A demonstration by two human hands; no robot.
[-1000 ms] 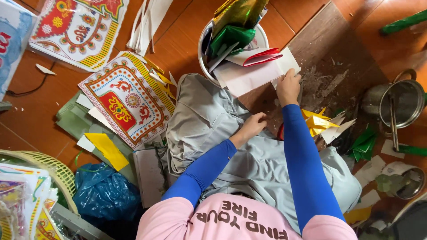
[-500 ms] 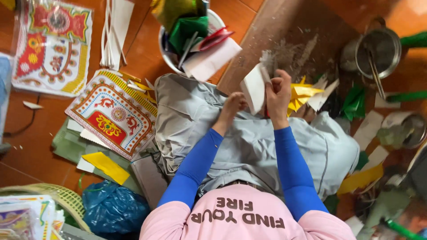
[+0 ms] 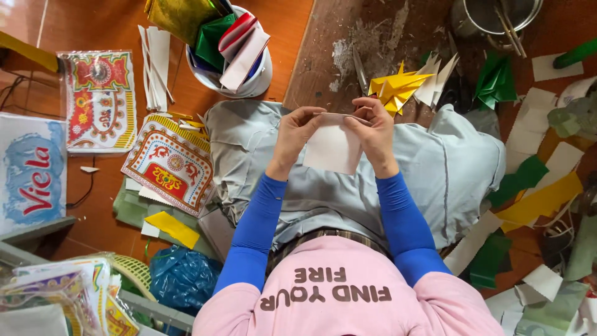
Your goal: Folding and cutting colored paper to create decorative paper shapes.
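Both hands are working one white paper sheet point(image 3: 333, 149) above the lap: the left hand point(image 3: 297, 134) is pinching its upper left edge, the right hand point(image 3: 373, 134) is clamping the upper right, thumbs pressing along the top fold. Most of the sheet is hanging below the fingertips, over the grey trousers point(image 3: 435, 168). Just beyond the knuckles, folded yellow paper point(image 3: 392, 90) is lying on the wooden board point(image 3: 323, 62), near a white bucket point(image 3: 249, 81) of coloured sheets.
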